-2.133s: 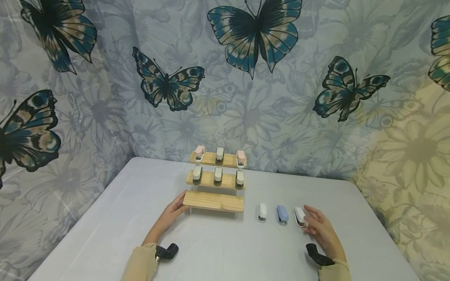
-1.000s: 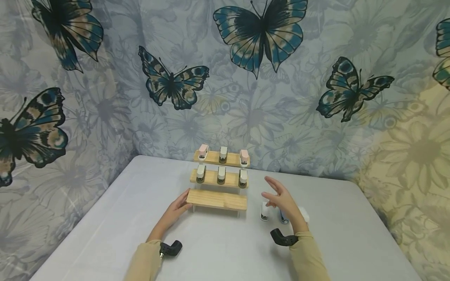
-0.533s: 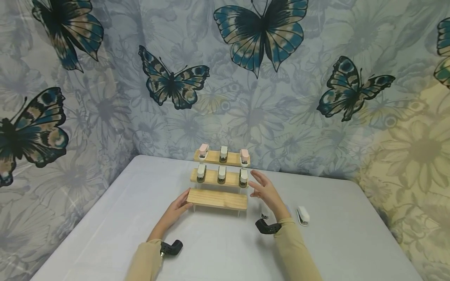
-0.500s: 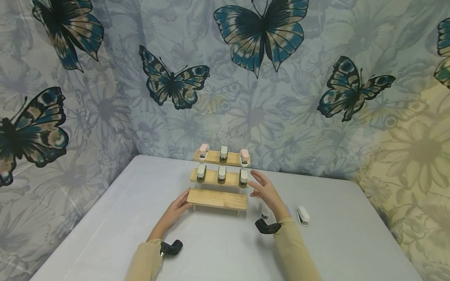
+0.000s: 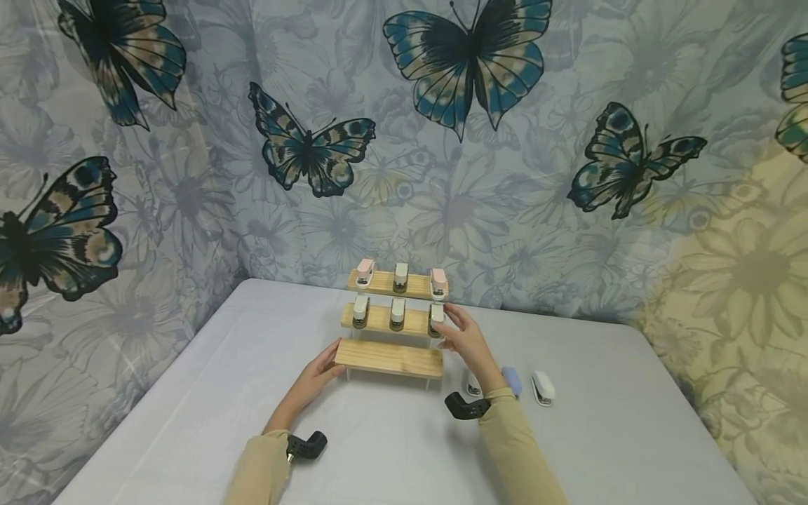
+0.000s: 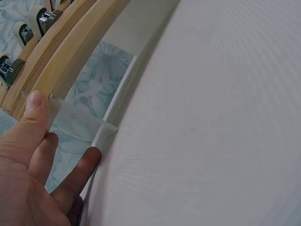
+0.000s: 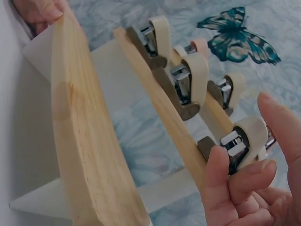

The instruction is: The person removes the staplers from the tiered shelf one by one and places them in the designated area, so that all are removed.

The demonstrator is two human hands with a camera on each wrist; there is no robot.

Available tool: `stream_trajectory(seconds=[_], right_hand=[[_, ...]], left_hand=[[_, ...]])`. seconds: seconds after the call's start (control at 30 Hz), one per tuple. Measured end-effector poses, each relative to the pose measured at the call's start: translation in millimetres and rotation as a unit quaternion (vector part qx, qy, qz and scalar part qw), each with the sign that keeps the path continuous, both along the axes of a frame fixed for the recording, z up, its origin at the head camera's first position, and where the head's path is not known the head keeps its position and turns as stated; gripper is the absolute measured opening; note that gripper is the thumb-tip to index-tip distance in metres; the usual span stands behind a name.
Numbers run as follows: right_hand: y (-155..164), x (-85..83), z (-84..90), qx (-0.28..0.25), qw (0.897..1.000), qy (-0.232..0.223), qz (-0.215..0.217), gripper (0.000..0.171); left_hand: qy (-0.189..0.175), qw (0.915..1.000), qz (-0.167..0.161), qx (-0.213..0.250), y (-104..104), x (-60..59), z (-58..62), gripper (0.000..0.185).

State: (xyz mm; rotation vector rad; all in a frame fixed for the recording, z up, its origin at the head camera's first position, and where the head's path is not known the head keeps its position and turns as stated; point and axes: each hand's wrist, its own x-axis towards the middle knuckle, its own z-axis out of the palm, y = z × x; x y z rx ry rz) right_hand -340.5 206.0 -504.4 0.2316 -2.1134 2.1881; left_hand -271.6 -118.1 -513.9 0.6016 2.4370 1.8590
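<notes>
A three-tier wooden display stand [image 5: 389, 357] with clear supports bears staplers on its two upper shelves. My left hand [image 5: 313, 379] holds the left end of the lowest shelf; in the left wrist view its thumb [image 6: 35, 104] lies on the wood, other fingers beside the clear support [image 6: 84, 115]. My right hand [image 5: 467, 344] is at the cream stapler [image 5: 436, 315] on the middle shelf's right end. In the right wrist view, its spread fingers surround that stapler [image 7: 250, 134], one fingertip [image 7: 217, 157] overlapping its front and another finger standing off it.
Right of the stand, a white stapler [image 5: 473, 384] and a blue stapler [image 5: 512, 381] are partly hidden by my right arm. Another white stapler [image 5: 543, 388] lies farther right on the white table [image 5: 606, 421]. A butterfly-printed cloth [image 5: 505, 231] hangs behind the table.
My right hand has moved left from the loose staplers on the table to the cream stapler at the middle shelf's right end. My left hand has stayed on the lowest shelf.
</notes>
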Motion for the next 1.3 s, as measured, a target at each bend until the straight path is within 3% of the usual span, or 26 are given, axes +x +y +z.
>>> stream_trajectory(seconds=[0.13,0.4,0.63,0.8,0.9,1.03,1.1,1.2,1.3], right_hand=[[-1.8,-3.7,-5.6,-0.014,1.0,-0.001,-0.019,0.055],[-0.7,-4.9,-8.3,-0.015,0.999,-0.002,-0.034,0.053],[0.0,0.9,-4.6,0.007,0.999,-0.009,-0.035,0.053],[0.7,8.2,-1.5,0.044,0.998,-0.015,-0.034,0.053],[0.4,20.1,9.2,0.071,0.997,-0.014,-0.022,0.053],[-6.7,50.2,43.6,0.08,0.997,0.004,-0.004,0.055],[-8.0,56.0,49.7,0.093,0.996,0.004,-0.008,0.057],[-4.8,46.3,34.4,0.112,0.993,0.008,-0.026,0.059],[0.0,34.5,15.0,0.097,0.994,0.029,-0.03,0.06]], left_hand=[[-0.007,1.0,-0.001,-0.003,-0.2,1.2,0.9,0.057],[-0.014,0.9999,-0.006,0.004,4.0,12.8,19.2,0.058],[-0.013,0.9998,0.006,-0.015,0.2,0.7,0.5,0.058],[-0.007,0.9999,0.008,-0.012,-0.8,0.9,-2.4,0.057],[-0.008,0.9999,0.011,-0.007,-0.4,1.3,-3.1,0.057],[-0.014,0.9998,0.014,-0.006,0.2,1.6,-3.8,0.057],[-0.015,0.9998,0.011,-0.008,0.0,1.7,-3.9,0.057],[-0.005,0.9999,0.003,-0.009,-0.7,0.7,-3.8,0.057],[0.002,0.9999,0.002,-0.01,-1.2,-0.8,-2.6,0.057]])
